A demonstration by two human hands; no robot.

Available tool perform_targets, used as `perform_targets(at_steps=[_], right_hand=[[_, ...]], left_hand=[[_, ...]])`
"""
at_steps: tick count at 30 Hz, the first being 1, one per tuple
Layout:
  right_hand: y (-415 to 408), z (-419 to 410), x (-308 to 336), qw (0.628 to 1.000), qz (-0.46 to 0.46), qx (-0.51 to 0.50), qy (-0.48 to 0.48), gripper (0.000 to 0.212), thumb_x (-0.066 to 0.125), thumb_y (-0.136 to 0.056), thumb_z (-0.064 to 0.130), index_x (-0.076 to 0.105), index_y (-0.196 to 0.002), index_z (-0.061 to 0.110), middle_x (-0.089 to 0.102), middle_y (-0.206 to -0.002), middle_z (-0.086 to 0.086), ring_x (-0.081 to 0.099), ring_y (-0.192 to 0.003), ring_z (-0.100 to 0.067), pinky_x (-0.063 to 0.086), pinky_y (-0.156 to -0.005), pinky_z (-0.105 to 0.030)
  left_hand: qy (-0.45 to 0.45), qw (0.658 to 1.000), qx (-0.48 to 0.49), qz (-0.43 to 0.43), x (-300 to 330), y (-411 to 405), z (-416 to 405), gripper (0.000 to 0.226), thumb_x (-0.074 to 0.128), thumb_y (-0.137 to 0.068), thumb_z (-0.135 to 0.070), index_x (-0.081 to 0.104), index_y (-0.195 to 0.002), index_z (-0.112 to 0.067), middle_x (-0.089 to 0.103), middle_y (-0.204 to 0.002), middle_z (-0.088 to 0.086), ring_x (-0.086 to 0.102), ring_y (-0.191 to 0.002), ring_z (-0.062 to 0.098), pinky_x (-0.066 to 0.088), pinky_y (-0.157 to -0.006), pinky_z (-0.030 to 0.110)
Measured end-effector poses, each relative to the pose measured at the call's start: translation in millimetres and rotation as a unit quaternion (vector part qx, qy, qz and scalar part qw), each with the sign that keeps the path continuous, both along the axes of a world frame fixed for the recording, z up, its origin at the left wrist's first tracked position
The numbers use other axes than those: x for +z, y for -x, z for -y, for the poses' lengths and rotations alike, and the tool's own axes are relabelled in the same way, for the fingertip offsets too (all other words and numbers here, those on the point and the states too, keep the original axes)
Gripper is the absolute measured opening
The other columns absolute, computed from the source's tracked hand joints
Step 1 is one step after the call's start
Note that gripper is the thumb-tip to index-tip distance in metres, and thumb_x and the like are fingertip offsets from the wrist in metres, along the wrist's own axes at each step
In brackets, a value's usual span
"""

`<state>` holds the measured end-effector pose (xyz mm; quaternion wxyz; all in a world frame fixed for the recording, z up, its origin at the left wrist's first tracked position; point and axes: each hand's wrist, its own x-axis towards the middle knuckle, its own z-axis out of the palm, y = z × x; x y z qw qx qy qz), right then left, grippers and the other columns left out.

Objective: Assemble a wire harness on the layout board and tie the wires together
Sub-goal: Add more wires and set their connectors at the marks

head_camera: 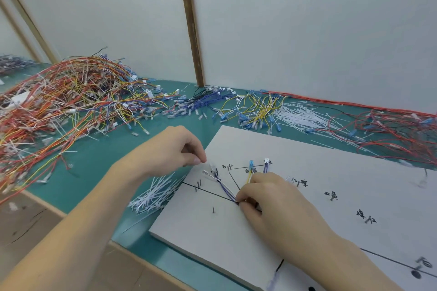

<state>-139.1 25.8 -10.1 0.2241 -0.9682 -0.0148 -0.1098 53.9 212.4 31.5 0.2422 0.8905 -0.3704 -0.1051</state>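
A white layout board (pixel 307 168) with black drawn lines, small metal pins and handwritten labels lies on the green table. My right hand (pixel 267 198) pinches a bundle of blue, white and yellow wires (pixel 228 190) where they meet on the board. A blue connector (pixel 251 163) and a white connector (pixel 266 161) sit at the wire ends above it. At the board's left edge my left hand (pixel 176 149) pinches the clear terminal end of a white wire (pixel 208 172). What lies under my right palm is hidden.
A big tangle of red, orange and yellow wires (pixel 66 101) fills the table's left. Blue and yellow wires (pixel 255 108), white cable ties (pixel 300 116) and red wires (pixel 390 130) lie behind the board. More white cable ties (pixel 153 194) lie left of the board.
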Motion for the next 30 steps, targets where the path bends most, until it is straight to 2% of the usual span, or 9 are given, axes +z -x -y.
perform_targets(at_steps=[5,9,11,16,19,22,26,30], right_hand=[[0,1,-2,1.0,0.006,-0.001,-0.008,0.022,0.05,-0.101,0.03,0.072,-0.105,0.035,0.057,-0.097,0.017,0.046,-0.101,-0.002,0.044,-0.082,-0.023],[1,2,-4,1.0,0.008,-0.007,-0.015,0.02,0.052,-0.1,0.03,0.071,-0.102,0.035,0.055,-0.094,0.019,0.046,-0.099,-0.001,0.043,-0.082,-0.021],[2,2,-3,1.0,0.006,-0.009,-0.019,0.019,0.052,-0.099,0.032,0.07,-0.102,0.035,0.055,-0.094,0.02,0.046,-0.099,0.0,0.044,-0.083,-0.021],[1,3,2,1.0,-0.005,-0.013,-0.011,0.018,0.051,-0.099,0.033,0.069,-0.1,0.032,0.059,-0.091,0.018,0.049,-0.096,-0.001,0.048,-0.084,-0.027],[-3,1,8,1.0,-0.019,-0.024,0.005,0.018,0.051,-0.099,0.033,0.068,-0.102,0.03,0.06,-0.091,0.015,0.053,-0.094,-0.007,0.05,-0.082,-0.029],[-14,-7,15,0.999,-0.012,-0.035,0.009,0.017,0.054,-0.098,0.033,0.069,-0.106,0.032,0.061,-0.097,0.014,0.052,-0.094,-0.01,0.046,-0.079,-0.03],[-43,-23,20,0.999,-0.024,-0.03,-0.019,0.023,0.056,-0.097,0.027,0.072,-0.113,0.032,0.067,-0.109,0.009,0.056,-0.103,-0.017,0.049,-0.085,-0.034],[-61,-40,13,0.997,-0.045,-0.04,-0.047,0.02,0.057,-0.094,0.025,0.075,-0.104,0.028,0.068,-0.101,-0.002,0.062,-0.098,-0.029,0.054,-0.082,-0.039]], left_hand=[[0.12,0.987,0.006,-0.106,-14,10,-1,0.022,0.071,-0.094,-0.004,0.079,-0.093,-0.025,0.077,-0.079,0.0,0.071,-0.07,0.012,0.059,-0.068,0.029],[0.144,0.981,0.012,-0.132,-25,15,-4,0.02,0.071,-0.095,-0.009,0.078,-0.095,-0.028,0.076,-0.078,0.002,0.069,-0.067,0.012,0.054,-0.061,0.023],[0.142,0.981,0.015,-0.129,-29,18,-7,0.021,0.073,-0.095,-0.012,0.079,-0.092,-0.031,0.076,-0.078,0.001,0.07,-0.07,0.011,0.054,-0.064,0.022],[0.218,0.956,0.015,-0.194,-30,20,-14,0.018,0.074,-0.094,-0.007,0.082,-0.093,-0.023,0.077,-0.081,0.01,0.071,-0.071,0.015,0.058,-0.068,0.026],[0.238,0.946,0.016,-0.217,-34,25,-15,0.019,0.075,-0.091,-0.003,0.082,-0.093,-0.021,0.078,-0.086,0.011,0.074,-0.077,0.018,0.06,-0.072,0.028],[0.259,0.937,0.023,-0.233,-37,28,-16,0.018,0.076,-0.089,0.002,0.081,-0.093,-0.015,0.078,-0.086,0.015,0.073,-0.074,0.02,0.057,-0.065,0.027],[0.296,0.925,0.049,-0.233,-41,31,-16,0.018,0.075,-0.087,0.006,0.081,-0.089,-0.011,0.077,-0.086,0.018,0.071,-0.07,0.019,0.057,-0.064,0.025],[0.328,0.91,0.062,-0.246,-45,34,-16,0.016,0.075,-0.086,0.007,0.08,-0.092,-0.007,0.078,-0.091,0.019,0.072,-0.076,0.02,0.058,-0.069,0.023]])
